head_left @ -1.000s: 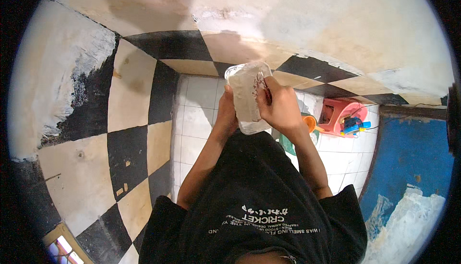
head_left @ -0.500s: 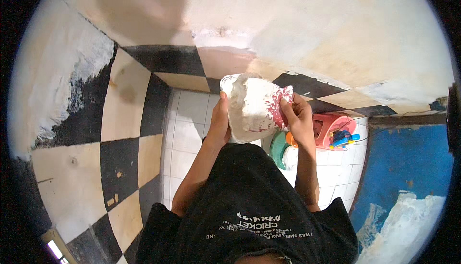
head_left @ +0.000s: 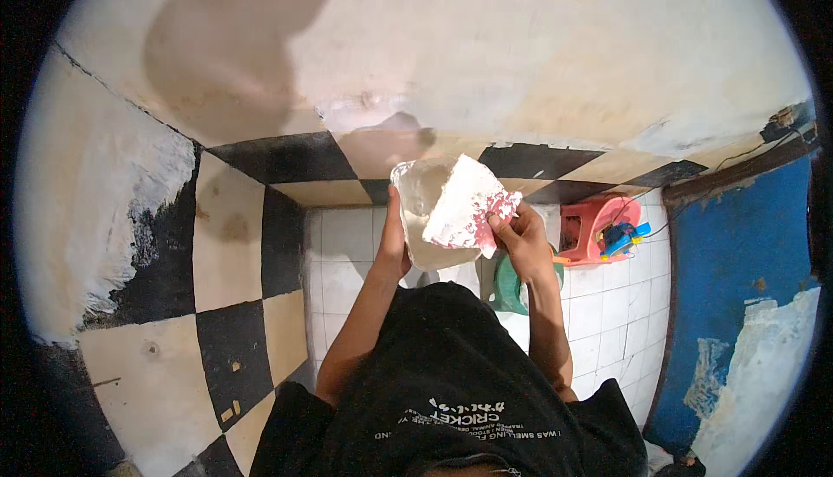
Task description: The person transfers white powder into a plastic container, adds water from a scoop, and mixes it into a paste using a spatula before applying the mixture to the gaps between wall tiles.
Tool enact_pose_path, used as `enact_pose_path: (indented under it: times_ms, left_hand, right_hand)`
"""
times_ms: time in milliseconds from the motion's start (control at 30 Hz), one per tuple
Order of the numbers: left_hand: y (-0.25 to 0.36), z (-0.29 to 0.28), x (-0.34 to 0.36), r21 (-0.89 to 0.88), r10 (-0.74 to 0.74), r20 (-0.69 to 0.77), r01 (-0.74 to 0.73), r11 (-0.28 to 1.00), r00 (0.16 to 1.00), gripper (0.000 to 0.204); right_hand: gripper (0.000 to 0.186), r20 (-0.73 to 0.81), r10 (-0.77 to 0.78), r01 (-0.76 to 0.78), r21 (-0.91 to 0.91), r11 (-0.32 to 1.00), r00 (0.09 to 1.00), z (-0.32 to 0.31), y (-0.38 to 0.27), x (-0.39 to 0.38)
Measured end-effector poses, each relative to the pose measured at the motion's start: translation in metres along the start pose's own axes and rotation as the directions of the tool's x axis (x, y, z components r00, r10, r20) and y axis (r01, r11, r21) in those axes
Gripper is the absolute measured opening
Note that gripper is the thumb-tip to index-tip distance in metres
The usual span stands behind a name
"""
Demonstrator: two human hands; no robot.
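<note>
My left hand (head_left: pixel 394 238) grips the side of a shallow see-through plastic tub (head_left: pixel 416 184) smeared with white paste. Over the tub's right part lies a pink putty spreader (head_left: pixel 482 232), its broad blade thickly coated in white paste. The fingers of my right hand (head_left: pixel 526 241) are closed on the spreader's narrow end. The blade covers much of the tub's inside, so how much paste sits beneath it is hidden.
A black and cream checkered wall (head_left: pixel 291 157) with whitened patches rises ahead and on the left. On the white tiled floor (head_left: pixel 599 312) stand a pink plastic stool (head_left: pixel 580 236) with a blue tool (head_left: pixel 626 236) and a green container (head_left: pixel 510 284). A blue panel (head_left: pixel 737 243) is at right.
The spreader has turned, and its coated blade now sits angled over the right part of the tub. More of the tub's see-through left side shows. My view has shifted slightly.
</note>
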State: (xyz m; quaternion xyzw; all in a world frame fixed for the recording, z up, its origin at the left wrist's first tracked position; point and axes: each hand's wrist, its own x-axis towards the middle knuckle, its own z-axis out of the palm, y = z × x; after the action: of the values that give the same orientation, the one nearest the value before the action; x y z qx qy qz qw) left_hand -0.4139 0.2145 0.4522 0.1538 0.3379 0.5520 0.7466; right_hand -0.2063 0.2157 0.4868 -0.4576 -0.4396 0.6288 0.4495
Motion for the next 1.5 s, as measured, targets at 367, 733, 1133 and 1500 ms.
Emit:
enact_pose_path:
  times_ms: [367, 733, 1133, 1500]
  left_hand:
    - [0.027, -0.028, -0.012, 0.008, 0.077, -0.022, -0.077, 0.997, 0.997, 0.079]
    - [0.072, -0.111, -0.022, -0.017, 0.119, -0.073, -0.121, 0.993, 0.990, 0.082]
    - [0.119, -0.150, -0.003, -0.163, 0.012, 0.141, 0.011, 0.986, 0.990, 0.075]
    - [0.127, -0.148, 0.007, -0.200, 0.005, 0.185, 0.032, 0.979, 0.983, 0.077]
  right_hand:
    - [0.030, 0.052, 0.040, -0.044, 0.081, 0.996, 0.998, 0.047, 0.005, 0.006]
    - [0.021, 0.096, 0.170, -0.194, 0.378, 0.905, 0.981, 0.143, 0.032, 0.011]
    - [0.019, -0.009, 0.138, -0.104, 0.604, 0.790, 0.990, 0.214, 0.044, 0.010]
    - [0.022, -0.093, 0.187, -0.081, 0.655, 0.751, 0.978, 0.242, 0.039, 0.026]
